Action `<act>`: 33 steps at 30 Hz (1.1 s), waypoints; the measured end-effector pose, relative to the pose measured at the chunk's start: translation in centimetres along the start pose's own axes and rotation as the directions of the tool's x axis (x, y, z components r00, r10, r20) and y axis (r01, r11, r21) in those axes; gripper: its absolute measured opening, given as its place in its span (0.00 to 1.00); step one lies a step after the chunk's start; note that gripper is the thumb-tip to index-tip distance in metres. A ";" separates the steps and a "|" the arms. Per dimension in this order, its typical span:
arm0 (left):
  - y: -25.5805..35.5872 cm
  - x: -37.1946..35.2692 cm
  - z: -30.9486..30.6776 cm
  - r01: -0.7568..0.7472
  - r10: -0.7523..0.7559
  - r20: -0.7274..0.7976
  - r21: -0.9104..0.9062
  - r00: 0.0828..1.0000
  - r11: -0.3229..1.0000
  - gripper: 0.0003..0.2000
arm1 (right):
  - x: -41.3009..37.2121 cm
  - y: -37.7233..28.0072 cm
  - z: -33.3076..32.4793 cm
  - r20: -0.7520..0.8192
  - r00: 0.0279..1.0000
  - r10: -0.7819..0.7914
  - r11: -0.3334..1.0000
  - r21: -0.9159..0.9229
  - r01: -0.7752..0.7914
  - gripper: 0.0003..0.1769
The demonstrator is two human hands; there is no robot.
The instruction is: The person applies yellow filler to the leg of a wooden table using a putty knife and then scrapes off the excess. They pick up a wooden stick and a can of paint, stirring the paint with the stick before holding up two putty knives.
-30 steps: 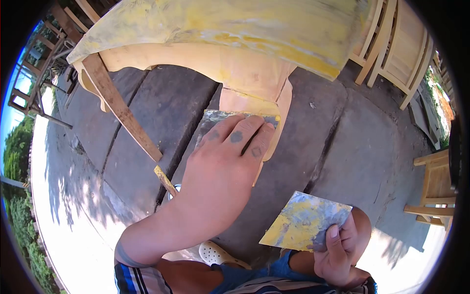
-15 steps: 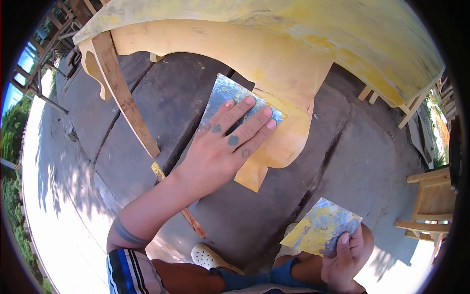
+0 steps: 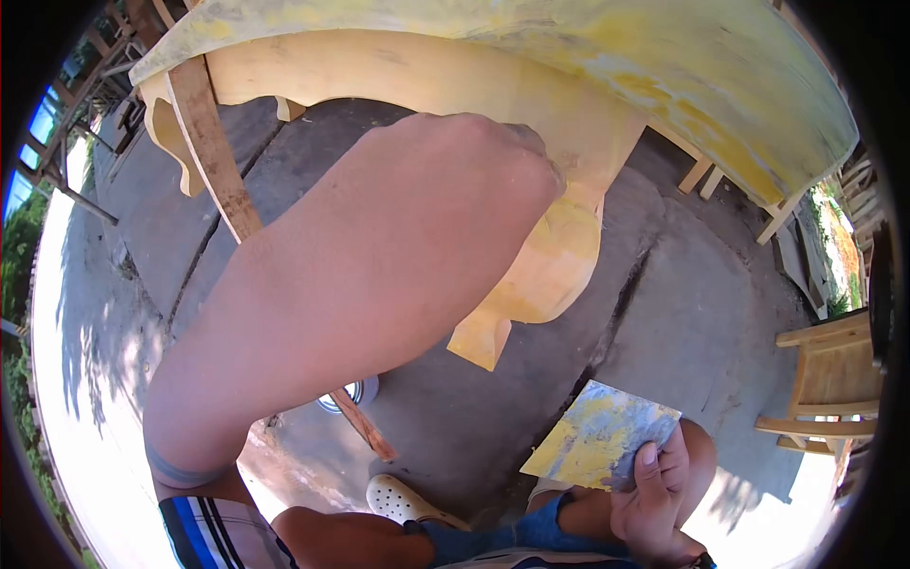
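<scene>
Concrete ground; left forearm now swung across view

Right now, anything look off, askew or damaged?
Nothing looks broken. The slat leans askew against the table, whose top is patchily smeared yellow. The scraper in the right hand is caked the same. The left hand has its grip hidden.

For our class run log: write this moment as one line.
left hand: at carved wood, grip hidden | right hand: holds smeared plate
</scene>
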State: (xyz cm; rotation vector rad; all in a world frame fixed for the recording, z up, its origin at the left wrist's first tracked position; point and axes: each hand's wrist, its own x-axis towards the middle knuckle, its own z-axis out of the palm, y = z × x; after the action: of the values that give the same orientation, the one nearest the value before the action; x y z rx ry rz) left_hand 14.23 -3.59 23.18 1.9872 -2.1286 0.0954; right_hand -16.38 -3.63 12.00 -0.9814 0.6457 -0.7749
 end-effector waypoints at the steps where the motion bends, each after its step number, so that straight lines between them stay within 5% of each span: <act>1: 0.1 0.3 -0.4 0.026 -0.026 0.021 0.008 0.999 1.000 0.23 | 0.0 0.0 0.1 0.010 1.000 0.004 1.000 0.011 -0.004 0.20; 5: -0.6 1.1 -1.4 0.032 -0.033 -0.004 -0.088 0.999 0.996 0.21 | -0.1 -0.1 -0.2 -0.058 0.996 0.063 0.998 -0.010 -0.064 0.20; 13: -0.3 2.5 -1.2 -0.055 0.054 -0.023 0.000 0.998 0.999 0.18 | 0.1 -0.3 -0.3 -0.043 0.999 0.028 0.999 0.020 -0.027 0.20; 17: 0.7 3.5 -1.3 0.023 -0.027 0.070 0.048 0.997 0.999 0.17 | 0.3 -0.7 -0.2 0.002 0.998 0.064 0.997 0.043 -0.064 0.19; 21: 0.5 3.8 -1.5 -0.088 0.077 0.111 0.099 0.991 0.991 0.18 | 0.5 -0.7 0.1 0.084 0.994 0.073 0.994 0.071 -0.079 0.18; 27: 0.4 3.9 -3.4 -0.024 0.040 0.333 -0.054 0.942 0.998 0.21 | 0.1 -0.6 1.2 0.125 0.991 0.044 0.992 0.115 -0.059 0.18; 30: 0.8 3.2 -2.9 -0.026 0.056 0.217 -0.138 0.975 0.990 0.22 | -0.2 -1.2 1.0 0.112 0.994 0.012 0.989 0.143 -0.028 0.18; 33: 2.5 3.0 -2.4 -0.084 0.082 0.209 0.001 0.974 0.996 0.23 | -0.2 -1.2 0.5 0.103 0.995 0.011 0.988 0.153 -0.027 0.18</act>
State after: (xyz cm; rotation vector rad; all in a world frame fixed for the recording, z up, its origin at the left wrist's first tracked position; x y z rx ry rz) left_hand 11.83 -5.80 26.36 1.9919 -2.3445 -0.0938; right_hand -16.48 -3.64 13.30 -0.8658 0.4986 -0.7414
